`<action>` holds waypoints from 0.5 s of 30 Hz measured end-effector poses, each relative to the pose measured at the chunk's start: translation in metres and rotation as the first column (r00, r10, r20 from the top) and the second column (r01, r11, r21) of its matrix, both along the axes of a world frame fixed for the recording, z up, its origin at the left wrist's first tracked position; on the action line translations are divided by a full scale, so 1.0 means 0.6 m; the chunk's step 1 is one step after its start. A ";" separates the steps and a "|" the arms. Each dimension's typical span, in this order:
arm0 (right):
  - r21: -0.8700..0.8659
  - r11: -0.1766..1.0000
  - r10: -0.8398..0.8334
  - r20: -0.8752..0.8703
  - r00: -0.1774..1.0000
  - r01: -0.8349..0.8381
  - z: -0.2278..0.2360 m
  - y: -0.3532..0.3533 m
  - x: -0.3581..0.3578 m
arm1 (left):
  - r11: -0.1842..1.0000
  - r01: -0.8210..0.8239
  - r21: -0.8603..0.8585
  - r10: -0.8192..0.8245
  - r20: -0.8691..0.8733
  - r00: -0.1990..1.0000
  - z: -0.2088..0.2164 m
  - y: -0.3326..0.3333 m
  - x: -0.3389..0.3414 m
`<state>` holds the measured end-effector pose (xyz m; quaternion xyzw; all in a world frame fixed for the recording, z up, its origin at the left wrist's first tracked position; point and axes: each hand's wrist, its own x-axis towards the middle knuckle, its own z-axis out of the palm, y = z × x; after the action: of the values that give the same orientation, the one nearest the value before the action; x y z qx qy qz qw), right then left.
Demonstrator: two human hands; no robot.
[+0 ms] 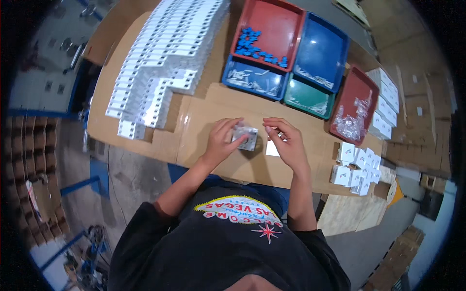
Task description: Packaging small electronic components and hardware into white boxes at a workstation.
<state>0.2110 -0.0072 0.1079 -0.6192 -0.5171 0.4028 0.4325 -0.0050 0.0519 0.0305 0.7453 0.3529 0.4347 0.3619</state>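
Note:
My left hand [222, 141] grips a small, square white fitting [249, 138] with dark openings, thumb on its near side and fingers along its far edge. Parts of the fitting are hidden by the fingers. Just right of it, my right hand [290, 148] is apart from the fitting, its thumb and fingers drawn together in a pinch. Whatever lies in that pinch is too small to make out. Under the right hand a flat white square piece [273, 149] lies on the cardboard-covered table [204, 121], partly covered by the fingers.
Stacked white fittings [170, 48] fill the far left. Beyond my hands stand a red tray [274, 24] of blue parts, blue trays [323, 46] [255, 89], a green tray [303, 97] and a red tray [361, 87] of clear pieces. Small white boxes [357, 167] cluster at right.

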 end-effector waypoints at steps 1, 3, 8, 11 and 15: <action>0.008 1.000 -0.028 0.013 1.000 0.028 -0.004 -0.001 0.008 | 0.999 -0.034 -0.003 0.034 -0.021 0.999 -0.017 0.004 -0.004; -0.059 0.997 -0.041 0.085 0.995 0.046 -0.014 -0.004 0.024 | 0.996 -0.041 -0.075 0.040 -0.005 0.999 -0.044 0.005 -0.013; -0.046 0.987 -0.139 0.258 0.956 0.156 -0.049 -0.019 0.086 | 0.966 -0.080 -0.244 0.088 0.020 0.996 -0.106 0.005 -0.031; -0.112 0.960 -0.211 0.313 0.926 0.256 -0.069 -0.022 0.135 | 0.965 -0.121 -0.232 0.127 0.010 0.992 -0.142 0.006 -0.036; -0.127 0.918 -0.312 0.352 0.883 0.375 -0.086 -0.007 0.193 | 0.960 -0.152 -0.234 0.155 -0.008 0.988 -0.150 0.007 -0.033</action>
<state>0.3268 -0.0112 0.0564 -0.7975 -0.4217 0.2596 0.3446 -0.0245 0.0563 -0.0595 0.6656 0.4564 0.4207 0.4144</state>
